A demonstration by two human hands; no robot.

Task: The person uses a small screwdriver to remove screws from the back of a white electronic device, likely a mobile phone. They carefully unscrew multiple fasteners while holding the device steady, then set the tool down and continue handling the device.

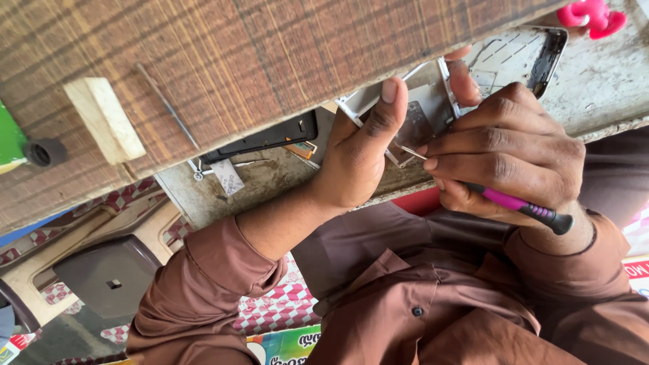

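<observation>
Left hand (362, 152) clamps the thin, flat metal phone frame (433, 108) at the counter (602, 88) edge; right hand (503, 152) is closed around a slim pink-handled screwdriver (520, 205), tip on the frame.

a small white label (230, 177) lies under the wooden board; colourful printed signs (284, 345) sit below.

A single head-worn camera looked steeply down and close in on the person's own hands, left hand (358, 152) and right hand (503, 152), working at the edge of the bench (223, 61). The view was rolled, so the bench ran slantwise across the top, while brown sleeves, lap and patterned floor (277, 304) filled the lower frame
</observation>
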